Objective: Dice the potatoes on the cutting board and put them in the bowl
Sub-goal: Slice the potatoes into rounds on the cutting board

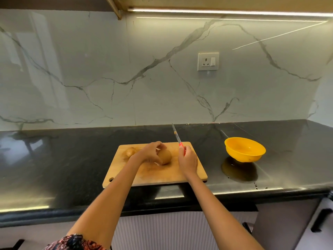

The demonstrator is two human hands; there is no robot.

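Knife (177, 136), red-handled, gripped in my right hand (188, 161), blade raised just right of the brown potato (164, 156) my left hand (150, 153) holds on the wooden cutting board (189, 175).

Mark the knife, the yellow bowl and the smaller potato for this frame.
knife (176, 136): head view, middle of the blade.
yellow bowl (243, 156): head view, outer front wall.
smaller potato (130, 151): head view, middle of its skin.

black stone counter (72, 159), white marble backsplash (108, 69), wall socket (208, 61), under-cabinet light strip (225, 12)
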